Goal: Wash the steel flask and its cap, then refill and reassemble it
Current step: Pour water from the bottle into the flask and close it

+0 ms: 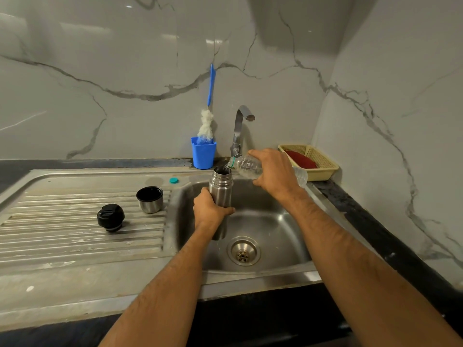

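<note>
My left hand (210,209) grips the steel flask (221,186) upright over the sink basin (275,221), its mouth uncovered. Tipped above the flask's mouth is a clear plastic bottle (248,166), held by my right hand (274,170), and water runs from its neck into the flask. A few drops fall below the flask. On the ribbed drainboard (75,236) to the left stand the black stopper (111,217) and the steel cup cap (149,199), mouth up. A small teal bottle cap (174,180) lies by the basin's rim.
A blue cup (203,153) with a blue-handled bottle brush (208,113) stands at the back, left of the tap (240,128). A yellow basket (318,159) with a red item sits at the back right. The drain (243,251) is in the basin floor.
</note>
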